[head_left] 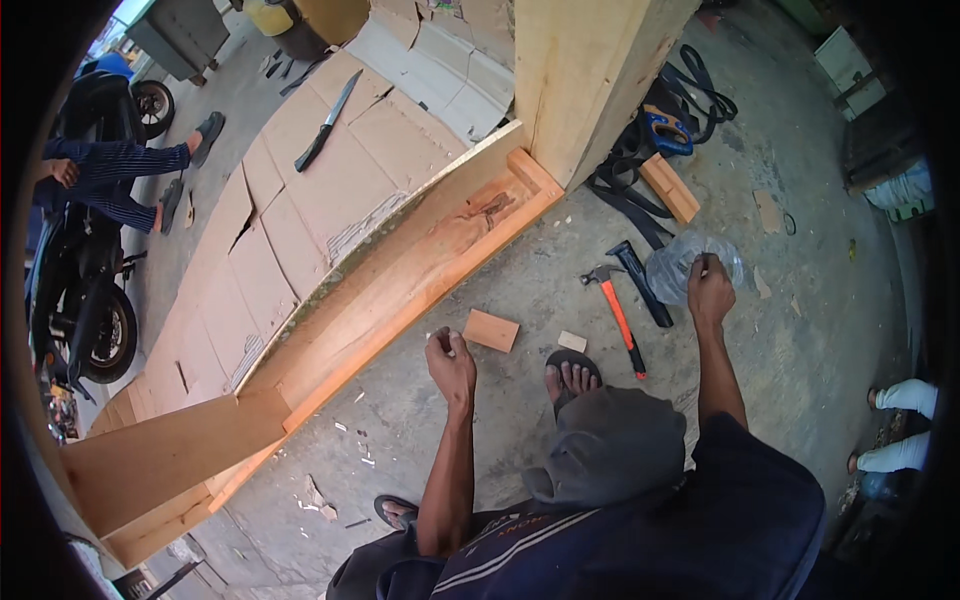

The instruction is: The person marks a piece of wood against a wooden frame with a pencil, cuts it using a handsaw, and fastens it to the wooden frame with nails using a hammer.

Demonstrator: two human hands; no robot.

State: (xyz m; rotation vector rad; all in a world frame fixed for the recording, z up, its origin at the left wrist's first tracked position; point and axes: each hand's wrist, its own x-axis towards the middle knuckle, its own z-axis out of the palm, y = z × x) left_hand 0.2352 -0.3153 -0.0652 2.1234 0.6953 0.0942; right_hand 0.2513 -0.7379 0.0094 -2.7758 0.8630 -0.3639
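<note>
My right hand (711,292) is closed at a clear plastic bag (668,275), its fingertips pinched at the bag's upper part. Bent into a closed grip, my left hand (452,366) is beside the long wooden frame (400,285); a tiny pale bit shows at its fingertips, too small to name. Close to that hand, a reddish wood block (491,330) and a small pale wood piece (572,341) lie on the concrete. An orange-handled claw hammer (616,318) and a black-handled tool (641,284) rest left of the bag.
Cardboard sheets (230,250) with a knife (330,120) spread beyond the frame. A wooden post (570,90) rises at its far end. Black straps (625,195), a blue-handled saw (668,130) and a wood piece (670,188) lie far right. Someone sits by a motorcycle (90,320).
</note>
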